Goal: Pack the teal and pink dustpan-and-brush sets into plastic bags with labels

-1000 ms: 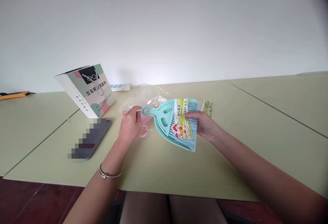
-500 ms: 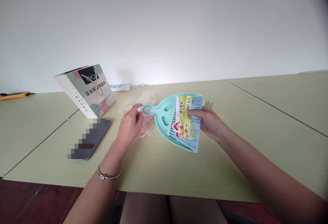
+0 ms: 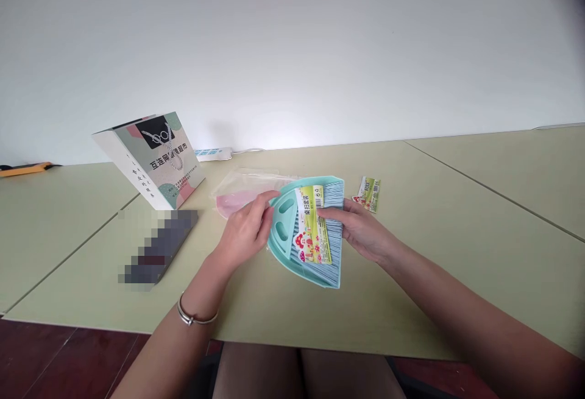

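Note:
A turquoise dustpan (image 3: 284,242) with a small brush nested in it is held up over the table between my hands. The brush's blue bristles (image 3: 334,228) fan toward the right, and a printed card label (image 3: 312,228) lies across them. My right hand (image 3: 363,225) is closed on the wide end, its thumb on the label and bristles and its fingers behind. My left hand (image 3: 249,225) is closed about the narrow handle end, which it hides. Behind the left hand lies a pink piece (image 3: 228,204) in clear plastic wrapping (image 3: 249,180).
A similar printed card (image 3: 368,194) lies on the table (image 3: 434,265) beyond my right hand. At left stand a paper gift bag (image 3: 169,155) and a partly pixelated phone (image 3: 167,243). A power strip (image 3: 214,155) runs along the wall, and an orange-and-black item (image 3: 27,169) lies far left.
The dustpan and brush have moved left and nearer to me. My left hand has slid over the handle end, which showed before. The card behind my right hand is now uncovered.

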Tool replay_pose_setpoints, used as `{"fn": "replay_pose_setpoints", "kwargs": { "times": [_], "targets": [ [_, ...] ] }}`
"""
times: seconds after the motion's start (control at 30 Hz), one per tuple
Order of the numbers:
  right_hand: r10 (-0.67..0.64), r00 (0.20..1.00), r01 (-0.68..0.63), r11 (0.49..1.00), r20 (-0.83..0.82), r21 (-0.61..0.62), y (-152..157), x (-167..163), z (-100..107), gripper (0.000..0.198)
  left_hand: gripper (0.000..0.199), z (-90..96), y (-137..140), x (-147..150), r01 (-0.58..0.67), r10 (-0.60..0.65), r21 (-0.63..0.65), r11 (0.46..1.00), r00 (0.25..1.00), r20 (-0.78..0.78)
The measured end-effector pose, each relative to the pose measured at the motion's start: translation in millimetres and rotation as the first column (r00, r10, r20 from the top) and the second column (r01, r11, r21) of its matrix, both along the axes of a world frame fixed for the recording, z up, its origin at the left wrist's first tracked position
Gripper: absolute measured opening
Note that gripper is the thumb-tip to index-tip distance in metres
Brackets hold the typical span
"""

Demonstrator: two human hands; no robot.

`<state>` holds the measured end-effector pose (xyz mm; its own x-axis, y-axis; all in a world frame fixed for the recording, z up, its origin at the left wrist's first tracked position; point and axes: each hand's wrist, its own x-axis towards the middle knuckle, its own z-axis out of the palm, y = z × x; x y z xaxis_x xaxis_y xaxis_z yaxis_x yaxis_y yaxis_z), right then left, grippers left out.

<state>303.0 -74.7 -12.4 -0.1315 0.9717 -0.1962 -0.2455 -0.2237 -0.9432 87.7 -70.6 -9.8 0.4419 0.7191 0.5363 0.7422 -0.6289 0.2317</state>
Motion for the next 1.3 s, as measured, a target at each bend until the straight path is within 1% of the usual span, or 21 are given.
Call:
{"fn": "replay_pose_setpoints", "kwargs": {
  "times": [0.07, 0.13, 0.3, 0.37, 0.43, 0.53, 0.6, 0.77, 0.83, 0.87, 0.93, 0.97, 1.0, 1.03, 1.07, 1.1, 1.13, 1.17, 1.2, 1.27, 1.3],
  "targets": [
    [0.024, 1.000, -0.024, 1.000, -0.004, -0.015, -2, -2, 2, 0.013, 0.027, -0.3, -1, 1, 0.048, -0.049, 0.066, 0.997, 0.999, 0.003],
    [-0.002, 0.999, 0.000, 0.999, -0.043, -0.042, -4, -4, 5, 0.012, 0.026, -0.8, -2, 3, 0.103, -0.103, 0.119, 0.987, 0.995, -0.007],
    [-0.225, 0.938, 0.220, 0.974, -0.264, -0.046, 1, -4, 6, 0.015, 0.024, -2.1, -6, 9, 0.174, -0.163, 0.210, 0.962, 0.984, -0.067],
    [-0.262, 0.914, 0.260, 0.964, -0.310, -0.048, 3, -4, 4, 0.018, 0.025, -2.6, -6, 11, 0.206, -0.185, 0.255, 0.945, 0.977, -0.105],
    [-0.222, 0.929, 0.214, 0.975, -0.297, -0.057, 3, -4, 2, 0.018, 0.026, -2.7, -7, 12, 0.236, -0.203, 0.282, 0.930, 0.969, -0.142],
    [-0.043, 0.972, 0.028, 0.997, -0.231, -0.068, 1, -6, 0, 0.014, 0.027, -2.0, -7, 12, 0.228, -0.186, 0.295, 0.928, 0.969, -0.164],
    [0.023, 0.976, -0.036, 0.998, -0.215, -0.058, -1, -6, -2, 0.013, 0.026, -1.5, -8, 13, 0.233, -0.188, 0.288, 0.929, 0.966, -0.175],
    [-0.078, 0.954, 0.086, 0.996, -0.289, 0.016, 1, -9, -6, 0.013, 0.026, -2.3, -13, 21, 0.335, -0.281, 0.242, 0.911, 0.931, -0.232],
    [-0.132, 0.934, 0.140, 0.990, -0.332, 0.001, 1, -10, -7, 0.015, 0.026, -2.1, -14, 21, 0.302, -0.270, 0.249, 0.920, 0.951, -0.154],
    [-0.159, 0.921, 0.164, 0.986, -0.356, -0.016, 1, -11, -7, 0.017, 0.026, -1.8, -14, 20, 0.252, -0.242, 0.272, 0.929, 0.968, -0.070],
    [-0.212, 0.892, 0.212, 0.976, -0.399, -0.045, 1, -12, -6, 0.019, 0.029, -0.6, -12, 15, 0.067, -0.140, 0.332, 0.941, 0.970, 0.201],
    [-0.229, 0.881, 0.233, 0.972, -0.414, -0.042, 1, -12, -6, 0.019, 0.031, 0.1, -11, 13, -0.055, -0.075, 0.331, 0.942, 0.927, 0.367],
    [-0.242, 0.873, 0.254, 0.967, -0.423, -0.028, 1, -11, -5, 0.020, 0.032, 0.8, -8, 11, -0.168, -0.010, 0.289, 0.943, 0.849, 0.528],
    [-0.255, 0.868, 0.276, 0.961, -0.427, -0.013, 1, -11, -5, 0.020, 0.033, 1.4, -6, 10, -0.244, 0.058, 0.194, 0.950, 0.749, 0.660],
    [-0.267, 0.863, 0.296, 0.955, -0.428, 0.002, 1, -11, -6, 0.021, 0.035, 2.1, -5, 10, -0.266, 0.132, 0.061, 0.962, 0.649, 0.750],
    [-0.277, 0.858, 0.314, 0.949, -0.433, 0.015, 1, -11, -6, 0.022, 0.038, 2.6, -3, 11, -0.228, 0.209, -0.092, 0.969, 0.566, 0.798],
    [-0.283, 0.852, 0.326, 0.945, -0.441, 0.022, 1, -11, -7, 0.022, 0.043, 2.9, -3, 14, -0.133, 0.283, -0.250, 0.959, 0.513, 0.810],
    [-0.289, 0.844, 0.336, 0.942, -0.451, 0.024, 0, -13, -7, 0.023, 0.048, 3.0, -4, 17, 0.005, 0.341, -0.394, 0.919, 0.494, 0.800],
    [-0.292, 0.837, 0.340, 0.940, -0.462, 0.023, -1, -14, -8, 0.024, 0.053, 2.9, -5, 22, 0.159, 0.368, -0.502, 0.850, 0.503, 0.782],
    [-0.287, 0.827, 0.335, 0.942, -0.484, 0.013, -3, -19, -10, 0.025, 0.060, 1.5, -9, 33, 0.401, 0.326, -0.585, 0.704, 0.549, 0.769],
    [-0.279, 0.824, 0.325, 0.946, -0.494, 0.007, -5, -21, -11, 0.026, 0.060, 0.4, -11, 38, 0.464, 0.290, -0.583, 0.667, 0.559, 0.777]
  ]
}}
